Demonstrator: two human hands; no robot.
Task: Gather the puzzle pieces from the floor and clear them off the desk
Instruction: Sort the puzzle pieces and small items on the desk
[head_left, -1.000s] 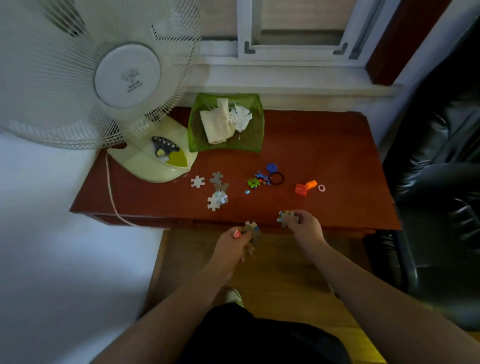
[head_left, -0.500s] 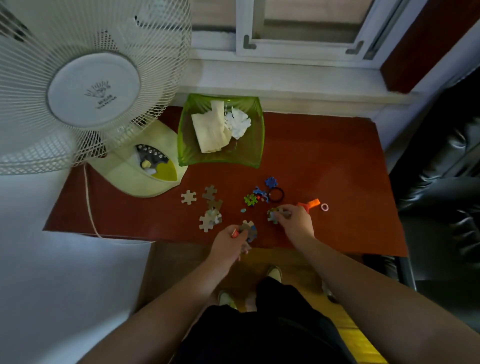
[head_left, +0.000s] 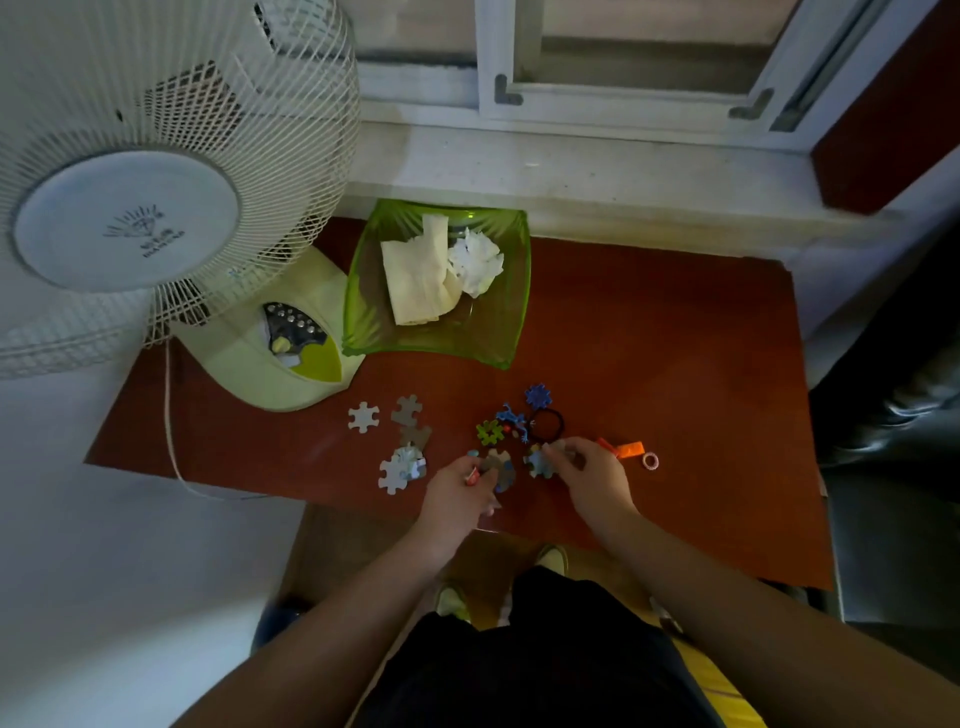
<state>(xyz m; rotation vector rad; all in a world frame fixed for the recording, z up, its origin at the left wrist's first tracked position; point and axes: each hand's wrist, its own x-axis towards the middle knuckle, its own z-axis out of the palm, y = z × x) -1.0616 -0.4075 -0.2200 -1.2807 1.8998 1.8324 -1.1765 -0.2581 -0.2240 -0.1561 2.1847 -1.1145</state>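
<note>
Several loose puzzle pieces lie on the red-brown desk (head_left: 649, 364): a white piece (head_left: 363, 417), a grey piece (head_left: 407, 409), and a pale cluster (head_left: 401, 469) near the front edge. My left hand (head_left: 457, 493) holds puzzle pieces (head_left: 500, 467) and a small red item over the desk's front. My right hand (head_left: 592, 480) pinches another puzzle piece (head_left: 538, 463) just right of them. Both hands hover low over the desk, close together.
A green bowl (head_left: 498, 332) with paper and cloth sits at the back. A white fan (head_left: 156, 208) stands on the left, its cord (head_left: 171, 441) hanging over the edge. Small toys, a black hair tie (head_left: 548, 423), an orange block (head_left: 626, 449) and a pink ring (head_left: 650, 460) lie nearby. A dark chair (head_left: 893, 415) is right.
Both hands have moved forward from the desk's front edge onto the desk, still holding their pieces, and have come closer together. The view has moved nearer the desk.
</note>
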